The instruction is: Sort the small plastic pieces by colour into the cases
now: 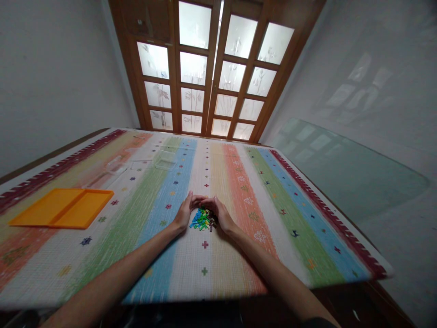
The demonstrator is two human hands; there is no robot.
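A small heap of tiny toy bricks (202,219), blue, green, yellow and dark brown, lies on the striped tablecloth (191,269) in front of me. My left hand (185,211) curves around the heap's left and far side. From the right, my right hand (221,215) curves around it the same way, next to the dark brown pieces. The fingertips of both hands meet or overlap behind the heap. Both hands rest on the cloth with the fingers extended and bent inward, and neither grips a piece. Some bricks by the palms are hidden.
An orange plastic case (77,207) lies opened flat at the left of the table. Behind it are clear plastic trays (165,161) and another clear container (116,166). A glass panel (355,168) leans along the right wall. Wooden doors (210,91) with glass panes stand beyond the table.
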